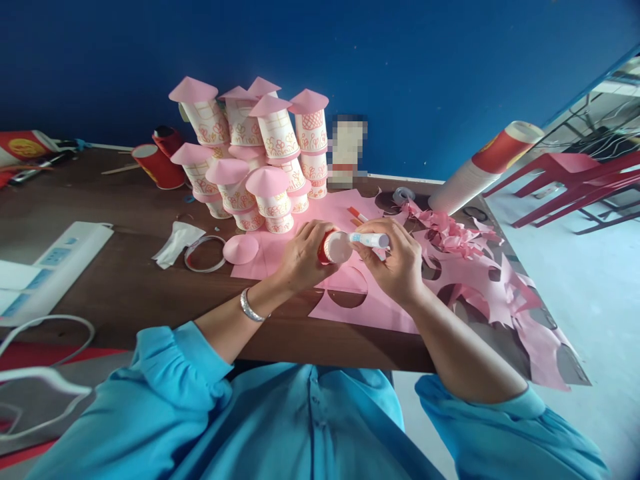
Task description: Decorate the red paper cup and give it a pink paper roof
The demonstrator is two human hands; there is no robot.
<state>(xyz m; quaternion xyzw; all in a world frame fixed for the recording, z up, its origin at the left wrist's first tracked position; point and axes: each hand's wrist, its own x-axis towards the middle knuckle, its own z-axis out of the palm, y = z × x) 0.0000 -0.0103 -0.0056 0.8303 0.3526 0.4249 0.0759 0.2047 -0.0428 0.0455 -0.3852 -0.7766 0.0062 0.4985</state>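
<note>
My left hand (309, 257) is closed around a paper cup (338, 247), whose pale round end faces up toward me. In my right hand (400, 263) is a white glue stick (370, 240) with a blue label, its tip at the cup's right rim. Beneath both hands lie cut pink paper sheets (385, 303). A pink paper cone (241, 250) rests on the table left of my left hand. Behind it, stacked decorated cups (281, 137) with pink cone roofs stand close together. Two red and orange markers (358, 214) lie just beyond the cup.
Pink scraps (453, 233) cover the table's right side, beside a tall stack of cups (483, 170). A tape roll (205, 254), a crumpled white wrapper (177, 244) and red cups (158, 167) are at the left. A blue wall (400, 87) stands behind.
</note>
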